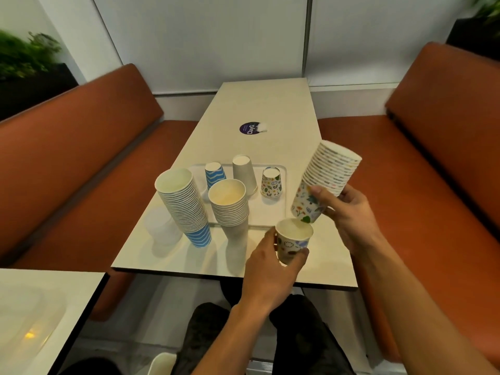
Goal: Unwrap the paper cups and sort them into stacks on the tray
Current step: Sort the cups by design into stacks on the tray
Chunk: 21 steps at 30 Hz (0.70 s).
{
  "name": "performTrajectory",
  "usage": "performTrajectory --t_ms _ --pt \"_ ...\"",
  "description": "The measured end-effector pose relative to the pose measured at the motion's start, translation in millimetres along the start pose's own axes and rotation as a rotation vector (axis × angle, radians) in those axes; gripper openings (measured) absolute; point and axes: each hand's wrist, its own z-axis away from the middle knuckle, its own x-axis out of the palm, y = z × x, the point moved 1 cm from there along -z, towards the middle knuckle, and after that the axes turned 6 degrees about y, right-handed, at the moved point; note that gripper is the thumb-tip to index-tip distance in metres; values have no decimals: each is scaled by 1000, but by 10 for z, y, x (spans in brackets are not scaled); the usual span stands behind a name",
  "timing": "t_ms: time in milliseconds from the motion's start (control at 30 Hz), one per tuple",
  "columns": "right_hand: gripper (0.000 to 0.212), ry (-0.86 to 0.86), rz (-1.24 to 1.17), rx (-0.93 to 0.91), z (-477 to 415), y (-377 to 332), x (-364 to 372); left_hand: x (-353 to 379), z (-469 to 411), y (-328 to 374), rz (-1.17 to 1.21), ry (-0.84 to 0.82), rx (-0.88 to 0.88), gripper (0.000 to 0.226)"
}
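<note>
Low in the middle of my view, my left grip (270,263) clasps a single patterned cup (293,243) above the desk's (270,104) near edge. Right of it, my right grip (349,212) grasps a tilted patterned stack (330,171) just beside the tray (267,212), mid-frame.

A white tray (282,213) holds three single cups in a row, bases up: a blue-wave cup (215,175), a plain white cup (244,174) and a flower-print cup (271,182). Mouth up on the table at the tray's near left stand a tall blue-wave stack (184,209) and a shorter plain white stack (230,209). A flower-print stack (324,180) is tilted in the right hand (349,212); one matching cup (293,240), just below it, sits upright in the left hand (270,269). The blurry clear shape (162,226) left of the stacks may be discarded wrapping.
</note>
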Motion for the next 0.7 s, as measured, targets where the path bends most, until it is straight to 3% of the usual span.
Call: performTrajectory --t_ms 167,300,367,467,700 --pt "51 93 -42 -45 -149 -187 -128 -349 -52 357 15 147 55 63" --pt "42 126 -29 -60 -206 -166 -199 -696 -240 770 187 189 72 55" --pt "46 127 -33 -54 -222 -120 -199 -843 -458 954 164 229 116 50" --pt "52 120 -43 -29 -258 -38 -202 -1009 -911 1178 -17 227 213 60" --pt "46 155 -39 0 -494 118 -295 -889 -1992 1497 -706 -107 281 77"
